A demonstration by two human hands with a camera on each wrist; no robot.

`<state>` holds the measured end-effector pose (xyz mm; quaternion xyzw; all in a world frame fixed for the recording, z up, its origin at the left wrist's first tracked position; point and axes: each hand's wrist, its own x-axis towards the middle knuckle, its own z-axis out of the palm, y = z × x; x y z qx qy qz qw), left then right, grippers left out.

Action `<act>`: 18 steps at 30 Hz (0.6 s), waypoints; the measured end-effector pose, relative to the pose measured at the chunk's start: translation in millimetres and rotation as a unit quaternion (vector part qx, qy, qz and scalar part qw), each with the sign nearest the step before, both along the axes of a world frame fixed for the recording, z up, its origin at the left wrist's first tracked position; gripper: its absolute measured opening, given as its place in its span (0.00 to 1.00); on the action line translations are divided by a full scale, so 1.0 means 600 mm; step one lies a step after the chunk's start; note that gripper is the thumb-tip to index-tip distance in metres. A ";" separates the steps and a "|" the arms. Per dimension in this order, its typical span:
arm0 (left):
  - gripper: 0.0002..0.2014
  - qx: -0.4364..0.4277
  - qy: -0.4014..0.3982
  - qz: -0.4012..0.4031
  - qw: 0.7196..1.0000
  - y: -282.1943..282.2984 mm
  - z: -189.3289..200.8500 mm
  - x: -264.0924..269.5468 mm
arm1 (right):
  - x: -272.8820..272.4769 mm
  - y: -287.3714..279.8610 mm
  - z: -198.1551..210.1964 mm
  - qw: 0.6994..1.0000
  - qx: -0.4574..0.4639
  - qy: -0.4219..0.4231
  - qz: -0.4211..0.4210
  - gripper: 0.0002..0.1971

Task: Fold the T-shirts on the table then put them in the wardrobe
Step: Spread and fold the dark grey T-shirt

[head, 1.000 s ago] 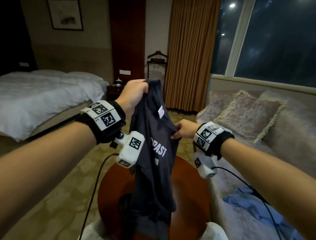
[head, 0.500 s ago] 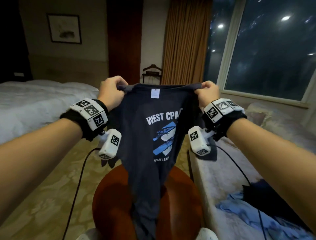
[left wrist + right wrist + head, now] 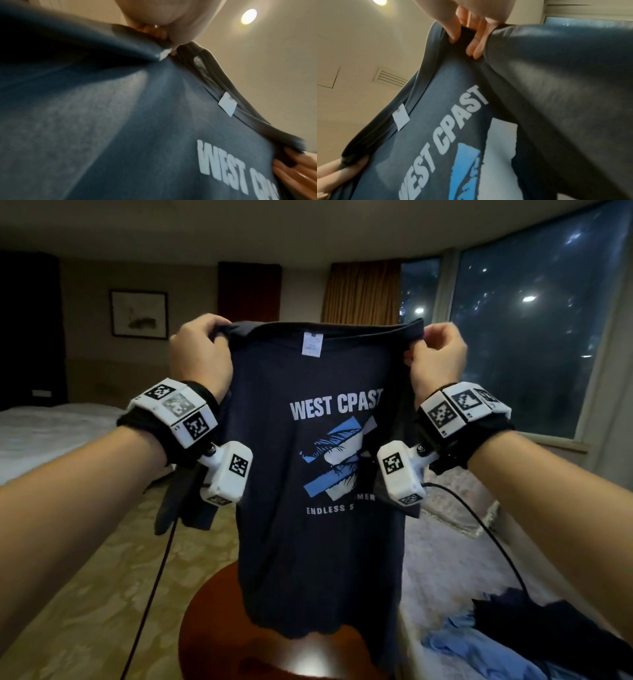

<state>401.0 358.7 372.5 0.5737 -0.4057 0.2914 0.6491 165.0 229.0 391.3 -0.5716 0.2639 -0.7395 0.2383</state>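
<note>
Shirt hangs straight down from my two hands, above the table.
My left hand [image 3: 200,354] and right hand [image 3: 438,356] each pinch a shoulder of the navy T-shirt [image 3: 318,542]; its long axis is vertical, hem over the round table [image 3: 212,645].

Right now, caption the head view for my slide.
Both hands, left hand and right hand, hold a navy WEST CPAST T-shirt up by its shoulders above a round wooden table.

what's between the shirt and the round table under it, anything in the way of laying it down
Nothing visible. The shirt hangs from the left hand and right hand, its hem just above the round wooden table. The tabletop that shows is bare; the part behind the shirt is hidden. Other clothes lie off to the right.
</note>
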 end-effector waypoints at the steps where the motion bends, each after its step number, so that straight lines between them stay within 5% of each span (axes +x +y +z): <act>1: 0.17 -0.002 0.008 -0.009 1.000 -0.001 0.000 0.000 | -0.002 -0.001 0.000 1.000 -0.003 0.000 -0.003 0.13; 8: 0.17 0.041 0.033 0.028 0.998 -0.060 -0.042 0.018 | 0.022 -0.072 -0.064 0.998 0.057 0.034 -0.013 0.15; 12: 0.18 0.167 0.037 -0.001 0.985 -0.169 -0.140 0.054 | 0.060 -0.156 -0.179 0.975 0.135 0.173 -0.014 0.04; 14: 0.22 0.298 0.043 -0.058 0.952 -0.227 -0.221 0.066 | 0.088 -0.200 -0.262 0.941 0.200 0.272 0.012 0.16; 16: 0.35 0.444 0.046 -0.089 0.891 -0.267 -0.311 0.069 | 0.112 -0.223 -0.344 0.896 0.251 0.361 0.057 0.33; 18: 0.42 0.543 0.040 -0.081 0.835 -0.290 -0.394 0.066 | 0.130 -0.233 -0.419 0.852 0.291 0.422 0.112 0.38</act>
